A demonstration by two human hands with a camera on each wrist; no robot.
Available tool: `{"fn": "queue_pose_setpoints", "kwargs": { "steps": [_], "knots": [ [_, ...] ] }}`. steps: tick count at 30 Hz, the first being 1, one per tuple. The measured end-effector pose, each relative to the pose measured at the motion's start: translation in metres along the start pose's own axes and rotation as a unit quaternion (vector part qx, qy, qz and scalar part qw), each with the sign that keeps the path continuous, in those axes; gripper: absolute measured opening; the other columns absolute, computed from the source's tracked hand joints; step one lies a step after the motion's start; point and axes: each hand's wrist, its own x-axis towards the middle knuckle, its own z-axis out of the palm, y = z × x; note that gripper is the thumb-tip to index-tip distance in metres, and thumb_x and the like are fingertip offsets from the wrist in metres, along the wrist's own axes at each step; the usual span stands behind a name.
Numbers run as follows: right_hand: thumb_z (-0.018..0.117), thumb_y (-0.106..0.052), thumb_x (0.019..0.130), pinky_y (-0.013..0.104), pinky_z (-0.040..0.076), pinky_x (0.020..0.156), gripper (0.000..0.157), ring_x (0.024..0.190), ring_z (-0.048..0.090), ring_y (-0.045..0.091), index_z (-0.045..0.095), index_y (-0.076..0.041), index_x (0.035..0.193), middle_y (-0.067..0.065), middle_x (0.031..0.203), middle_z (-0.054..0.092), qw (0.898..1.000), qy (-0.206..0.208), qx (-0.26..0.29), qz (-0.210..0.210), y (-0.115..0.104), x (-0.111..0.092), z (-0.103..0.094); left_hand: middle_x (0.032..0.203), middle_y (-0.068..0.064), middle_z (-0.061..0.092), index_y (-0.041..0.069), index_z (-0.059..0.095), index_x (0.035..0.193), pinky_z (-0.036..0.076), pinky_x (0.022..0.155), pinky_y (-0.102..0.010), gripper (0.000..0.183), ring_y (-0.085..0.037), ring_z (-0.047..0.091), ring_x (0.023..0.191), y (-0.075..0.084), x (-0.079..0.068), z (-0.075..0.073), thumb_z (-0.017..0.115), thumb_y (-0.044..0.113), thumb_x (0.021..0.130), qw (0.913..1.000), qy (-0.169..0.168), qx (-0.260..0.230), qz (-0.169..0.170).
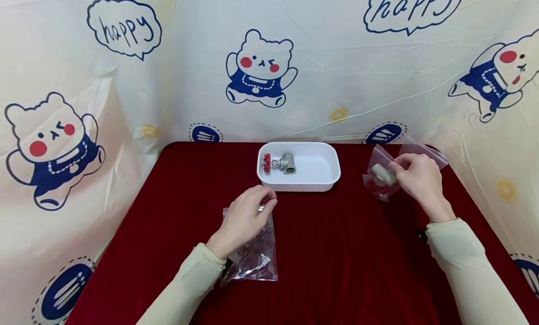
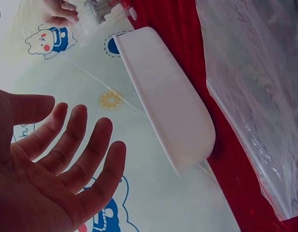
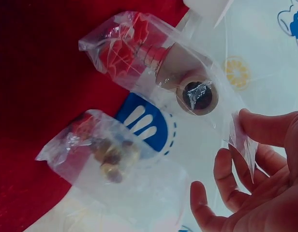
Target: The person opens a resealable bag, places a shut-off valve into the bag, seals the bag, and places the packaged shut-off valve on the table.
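My right hand pinches the edge of a clear plastic bag at the table's right side. Inside that bag is a pale valve with a red handwheel. Beside it in the right wrist view, a second clear bag contains a brass-coloured valve. My left hand holds nothing, its fingers loosely bent. Under it lies a flat clear bag, partly hidden by the hand and sleeve. A metal valve with a red handwheel lies in the white tray.
The white tray stands at the middle of the table's far edge. Dark red cloth covers the table. A patterned curtain hangs behind it and along both sides.
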Motion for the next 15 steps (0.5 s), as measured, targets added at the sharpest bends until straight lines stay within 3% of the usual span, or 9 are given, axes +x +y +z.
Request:
{"fn": "queue_pose_setpoints", "kwargs": {
  "steps": [3, 9, 15],
  "knots": [
    [0.073, -0.019, 0.097, 0.039, 0.04, 0.052, 0.021, 0.063, 0.055, 0.028, 0.077, 0.001, 0.097, 0.016, 0.078, 0.073, 1.0, 0.003, -0.003, 0.005, 0.007, 0.002, 0.0, 0.097, 0.007, 0.066, 0.021, 0.07, 0.102, 0.054, 0.076, -0.035, 0.006, -0.018, 0.064, 0.091, -0.001, 0.0, 0.0, 0.071, 0.015, 0.101, 1.0, 0.002, -0.004, 0.0],
    [0.072, -0.021, 0.098, 0.042, 0.041, 0.059, 0.023, 0.073, 0.058, 0.033, 0.078, 0.001, 0.099, 0.018, 0.083, 0.073, 1.0, 0.004, -0.012, 0.018, 0.014, 0.005, -0.004, 0.097, 0.008, 0.066, 0.021, 0.071, 0.102, 0.054, 0.074, -0.033, 0.005, -0.013, 0.061, 0.088, -0.002, -0.002, -0.001, 0.071, 0.016, 0.101, 1.0, 0.007, -0.004, -0.006],
    [0.07, -0.023, 0.099, 0.044, 0.042, 0.062, 0.026, 0.078, 0.06, 0.035, 0.077, 0.002, 0.102, 0.02, 0.086, 0.074, 0.999, -0.006, -0.018, 0.028, 0.02, 0.006, -0.006, 0.096, 0.008, 0.065, 0.02, 0.071, 0.102, 0.054, 0.074, -0.034, 0.005, -0.017, 0.063, 0.088, -0.003, -0.002, -0.001, 0.07, 0.015, 0.102, 0.9999, 0.005, -0.005, -0.009]
  ]
}}
